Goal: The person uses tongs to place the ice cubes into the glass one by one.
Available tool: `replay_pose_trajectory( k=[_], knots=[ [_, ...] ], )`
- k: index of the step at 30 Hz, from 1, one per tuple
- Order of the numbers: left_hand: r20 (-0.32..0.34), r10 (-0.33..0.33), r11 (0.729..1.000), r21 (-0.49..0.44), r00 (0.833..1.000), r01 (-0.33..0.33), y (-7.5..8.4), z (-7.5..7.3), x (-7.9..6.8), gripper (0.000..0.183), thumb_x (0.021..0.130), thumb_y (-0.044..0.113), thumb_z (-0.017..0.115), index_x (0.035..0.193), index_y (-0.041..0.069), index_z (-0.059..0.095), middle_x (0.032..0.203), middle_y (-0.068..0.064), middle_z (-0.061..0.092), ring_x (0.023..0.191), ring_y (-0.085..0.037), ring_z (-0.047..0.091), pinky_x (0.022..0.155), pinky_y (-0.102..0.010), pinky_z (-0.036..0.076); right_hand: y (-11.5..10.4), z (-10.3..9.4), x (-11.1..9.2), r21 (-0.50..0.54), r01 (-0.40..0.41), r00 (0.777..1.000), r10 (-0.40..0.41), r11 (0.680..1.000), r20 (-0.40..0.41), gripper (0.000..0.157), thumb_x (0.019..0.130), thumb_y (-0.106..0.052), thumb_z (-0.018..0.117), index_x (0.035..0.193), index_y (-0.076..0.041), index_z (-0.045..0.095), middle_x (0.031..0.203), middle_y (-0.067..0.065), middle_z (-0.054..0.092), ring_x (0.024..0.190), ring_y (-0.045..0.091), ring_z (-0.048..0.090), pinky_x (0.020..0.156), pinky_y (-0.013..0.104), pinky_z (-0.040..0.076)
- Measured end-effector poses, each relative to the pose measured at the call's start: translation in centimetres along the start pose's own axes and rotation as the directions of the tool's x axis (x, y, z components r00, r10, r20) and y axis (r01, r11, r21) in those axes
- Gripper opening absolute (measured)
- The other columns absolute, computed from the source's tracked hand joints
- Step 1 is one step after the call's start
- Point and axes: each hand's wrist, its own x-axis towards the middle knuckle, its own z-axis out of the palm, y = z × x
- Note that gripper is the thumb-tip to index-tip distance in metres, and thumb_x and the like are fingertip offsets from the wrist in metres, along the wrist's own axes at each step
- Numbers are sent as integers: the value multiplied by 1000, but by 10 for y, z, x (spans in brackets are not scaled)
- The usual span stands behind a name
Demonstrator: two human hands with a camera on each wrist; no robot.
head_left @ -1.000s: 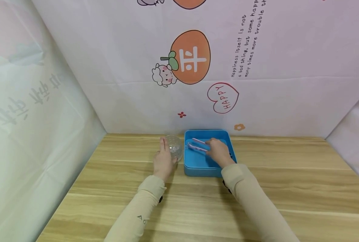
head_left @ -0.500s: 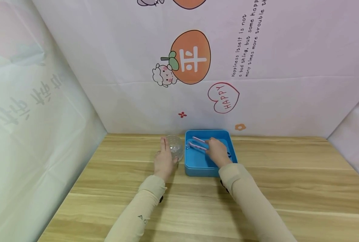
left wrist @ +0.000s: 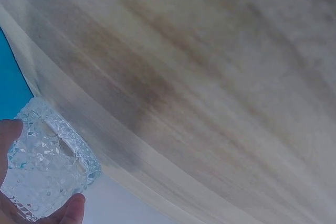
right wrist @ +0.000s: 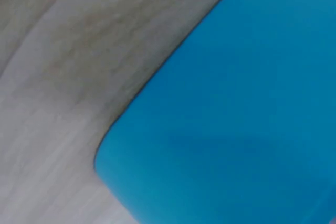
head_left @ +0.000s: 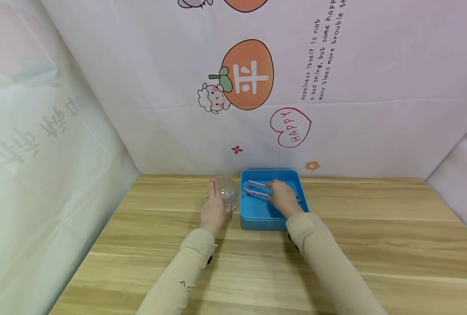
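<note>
My left hand [head_left: 213,212] holds a clear cut-glass bowl or cup [head_left: 228,192] on the table, fingers along its left side and thumb at its near side. In the left wrist view, the faceted glass [left wrist: 47,156] sits between thumb and fingers. Inside the blue box [head_left: 263,224], my right hand [head_left: 284,199] grips pink tongs [head_left: 258,193]. The two arms of the tongs stand apart and point left toward the box's left wall. A small clear piece [head_left: 244,195] lies right at their tips. The right wrist view shows only the box's outside, with the hand hidden.
The wooden table [head_left: 147,245] runs back to a printed white cloth [head_left: 170,131]. Another white cloth [head_left: 60,183] hangs along the left side. The blue box stands close beside the glass, near the back edge.
The tongs' tips have shifted slightly toward the near side of the box, around the small clear piece. My left hand and the glass have stayed in place.
</note>
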Motion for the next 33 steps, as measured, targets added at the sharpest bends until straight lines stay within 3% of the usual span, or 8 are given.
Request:
replay_pose_trajectory(
  k=[15,33],
  knots=[
    [-3,13,1000,15,1000,-13,-1,1,0,97,79,35,77,149,-2,23,155,-17,28,78,-29,63,68,-36,55,-8,5,-1,-32,36,999,-36,999,8,37,88,-8,66,124,-1,63,125,18,62,115,34,60,95,47,51],
    [10,8,1000,8,1000,-8,0,-2,-1,97,79,34,76,150,-3,21,156,-18,27,79,-29,64,67,-36,55,-3,2,-3,-41,48,999,-48,998,6,33,87,-9,68,119,-2,66,115,15,67,104,30,63,88,44,55]
  ],
)
